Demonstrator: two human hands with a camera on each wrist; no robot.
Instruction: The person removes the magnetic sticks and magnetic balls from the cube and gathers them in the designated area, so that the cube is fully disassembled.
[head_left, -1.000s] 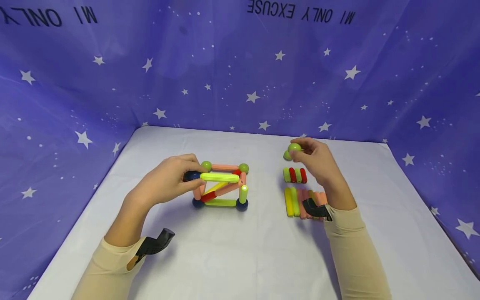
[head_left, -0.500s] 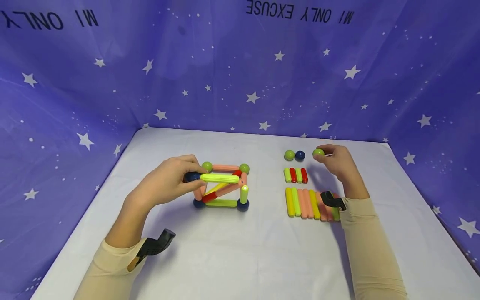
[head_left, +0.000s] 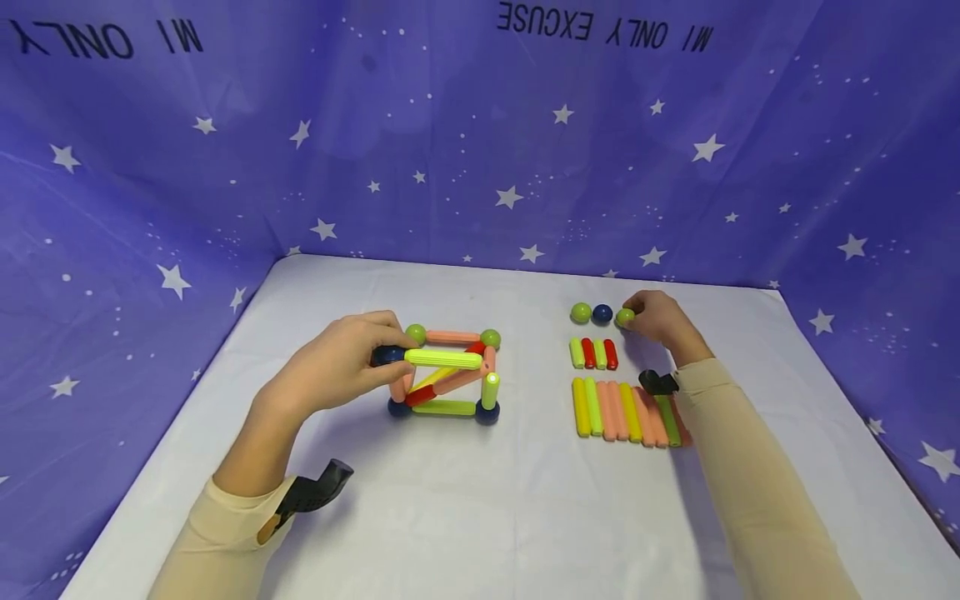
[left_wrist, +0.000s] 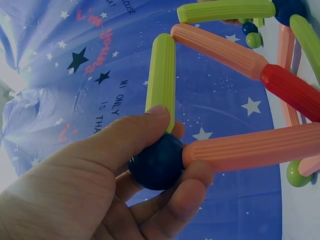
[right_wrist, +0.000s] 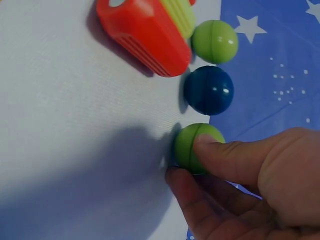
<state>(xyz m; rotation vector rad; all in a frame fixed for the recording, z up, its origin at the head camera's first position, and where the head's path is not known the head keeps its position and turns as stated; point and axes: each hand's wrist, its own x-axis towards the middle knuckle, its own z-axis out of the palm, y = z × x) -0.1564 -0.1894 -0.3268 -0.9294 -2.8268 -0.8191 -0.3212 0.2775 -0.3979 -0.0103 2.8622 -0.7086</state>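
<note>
My left hand (head_left: pixel 337 362) pinches a dark blue ball (left_wrist: pixel 156 162) at an upper corner of a frame built of sticks and balls. From that ball a lime stick (head_left: pixel 442 358) and a salmon stick (left_wrist: pixel 250 147) run out. The frame's lower corners are green balls (head_left: pixel 491 338) at the back and dark blue balls (head_left: pixel 487 412) in front. Over on the right, my right hand (head_left: pixel 657 317) pinches a green ball (right_wrist: pixel 186 148) between thumb and fingers, at the tabletop. Beside it in a row lie a loose dark blue ball (right_wrist: pixel 208 90) and another green ball (right_wrist: pixel 215 41).
Short lime and red sticks (head_left: pixel 588 353) lie in a row in front of the loose balls. Nearer is a row of several longer yellow, lime and salmon sticks (head_left: pixel 611 411), partly behind the right sleeve. A purple star-printed curtain (head_left: pixel 510 150) borders the white tabletop (head_left: pixel 450 508).
My right hand has carried the green ball rightward past the loose dark blue ball, then down and slightly back left beside it. My left hand has kept its hold on the frame's ball.
</note>
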